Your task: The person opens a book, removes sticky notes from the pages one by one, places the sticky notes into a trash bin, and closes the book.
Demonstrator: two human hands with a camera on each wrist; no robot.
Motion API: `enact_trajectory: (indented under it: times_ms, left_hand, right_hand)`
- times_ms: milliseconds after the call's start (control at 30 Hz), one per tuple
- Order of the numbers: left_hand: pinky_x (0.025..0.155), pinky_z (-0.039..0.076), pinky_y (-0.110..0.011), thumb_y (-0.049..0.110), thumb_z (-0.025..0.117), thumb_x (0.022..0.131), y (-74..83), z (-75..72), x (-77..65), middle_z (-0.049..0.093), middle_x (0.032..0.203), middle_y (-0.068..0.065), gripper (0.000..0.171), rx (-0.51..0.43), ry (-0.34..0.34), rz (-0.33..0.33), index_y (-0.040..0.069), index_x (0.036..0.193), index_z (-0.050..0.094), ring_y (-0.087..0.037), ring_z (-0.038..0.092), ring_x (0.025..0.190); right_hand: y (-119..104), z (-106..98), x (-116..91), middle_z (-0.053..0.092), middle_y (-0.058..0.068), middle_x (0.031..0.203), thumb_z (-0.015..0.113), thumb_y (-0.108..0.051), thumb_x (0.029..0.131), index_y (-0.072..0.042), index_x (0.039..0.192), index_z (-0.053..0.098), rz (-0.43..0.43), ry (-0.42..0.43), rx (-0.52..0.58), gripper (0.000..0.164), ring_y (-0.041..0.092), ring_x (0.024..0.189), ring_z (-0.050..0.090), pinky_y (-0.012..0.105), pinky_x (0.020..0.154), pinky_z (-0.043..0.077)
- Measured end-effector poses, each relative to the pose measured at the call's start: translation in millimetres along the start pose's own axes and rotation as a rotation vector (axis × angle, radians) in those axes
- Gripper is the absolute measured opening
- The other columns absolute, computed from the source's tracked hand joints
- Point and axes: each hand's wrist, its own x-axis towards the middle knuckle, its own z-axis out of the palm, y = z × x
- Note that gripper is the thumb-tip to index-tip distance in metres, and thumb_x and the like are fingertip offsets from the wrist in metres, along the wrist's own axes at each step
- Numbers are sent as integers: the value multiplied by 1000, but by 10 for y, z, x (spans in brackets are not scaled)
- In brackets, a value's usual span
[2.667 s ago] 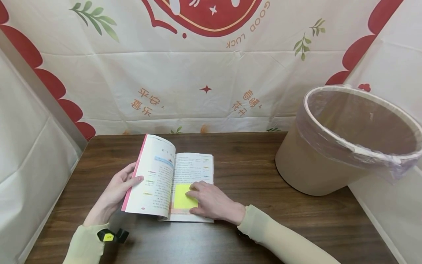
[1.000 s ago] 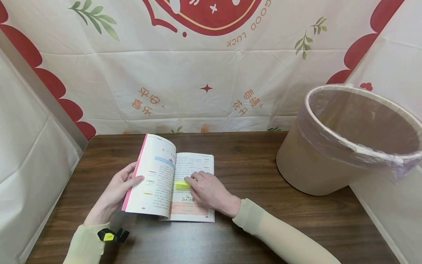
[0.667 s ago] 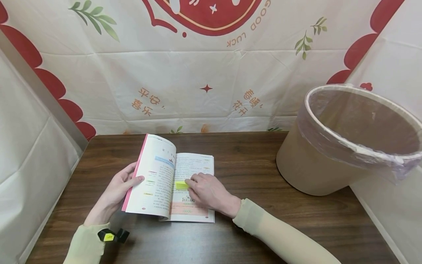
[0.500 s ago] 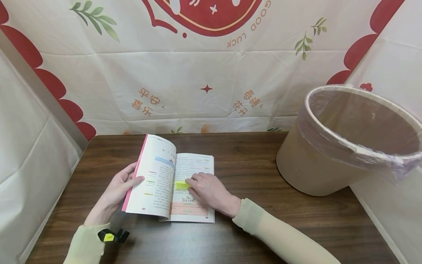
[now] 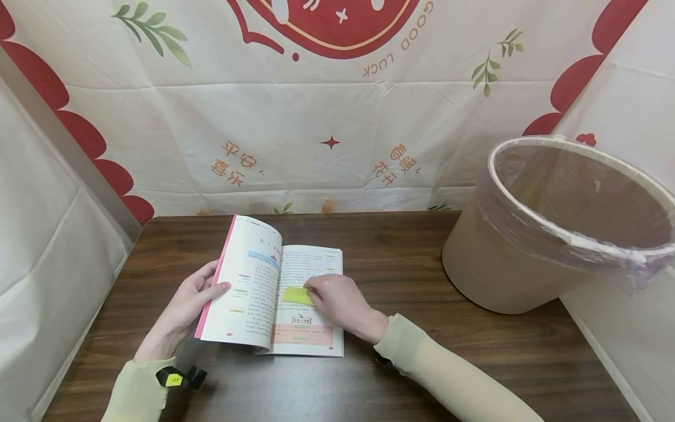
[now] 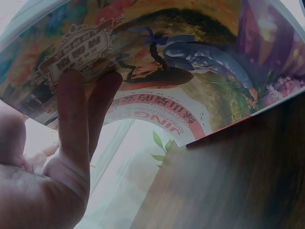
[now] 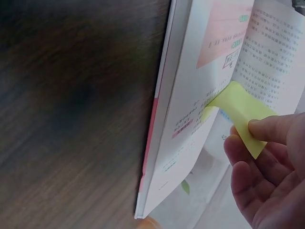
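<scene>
A paperback book (image 5: 311, 346) lies open on the table, its left half lifted and curving up. My left hand (image 5: 186, 305) grips that half by its outer edge, thumb on the page. The left wrist view shows its fingers against the colourful cover (image 6: 200, 62). My right hand (image 5: 343, 302) is over the right page and pinches a yellow sticky note (image 5: 297, 295) between thumb and fingers. In the right wrist view the sticky note (image 7: 243, 107) bends up from the page; whether its far end still sticks to the paper, I cannot tell.
A large beige bin (image 5: 501, 258) with a clear plastic liner stands at the right of the dark wooden table (image 5: 390, 258). A printed white cloth (image 5: 295, 129) hangs behind the table. A black band (image 5: 181, 376) is on the left wrist.
The sticky note first lay flat on the lower right page; its lower edge was lifted and folded upward. Now my right hand pulls it slightly right. The left hand stays still.
</scene>
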Motion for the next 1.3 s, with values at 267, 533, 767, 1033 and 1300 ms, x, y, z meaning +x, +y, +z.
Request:
enact_trajectory:
  times_ms: [267, 533, 767, 1033, 1300]
  left_hand:
    - [73, 54, -47, 15, 61, 94, 6, -5, -7, 69, 111, -5, 62, 9, 11, -9, 4, 146, 29, -31, 68, 92]
    - [75, 53, -47, 19, 63, 93, 6, 2, -18, 68, 112, -4, 65, 27, 31, -14, 6, 147, 29, -33, 67, 94]
    - [75, 53, -46, 19, 63, 93, 7, 3, -12, 69, 112, -4, 66, 30, 28, -15, 6, 148, 28, -32, 67, 94]
    - [74, 54, -46, 17, 62, 94, 13, -3, -6, 69, 111, -4, 64, 26, 15, -8, 5, 148, 28, -31, 68, 93]
    - [74, 54, -46, 17, 61, 94, 11, 0, -4, 69, 111, -4, 65, 15, 12, -10, 5, 148, 27, -31, 68, 93]
  right_hand:
    - [66, -21, -15, 71, -7, 95, 65, -18, 90, -16, 99, 76, 94, -4, 89, 15, 1, 77, 60, 23, 66, 49]
    - [130, -16, -21, 70, -7, 93, 66, -17, 89, -14, 99, 76, 140, -3, 130, 14, 2, 64, 53, 18, 59, 44]
    - [145, -29, -39, 70, -5, 93, 66, -16, 89, -13, 99, 75, 155, -5, 154, 14, 3, 61, 51, 17, 56, 43]
    - [161, -37, -51, 71, -3, 94, 67, -17, 88, -12, 102, 75, 198, -12, 166, 16, 4, 62, 52, 17, 55, 44]
    - [181, -56, -78, 70, -3, 90, 69, -16, 88, -11, 101, 74, 221, -11, 207, 15, 3, 66, 54, 18, 58, 46]
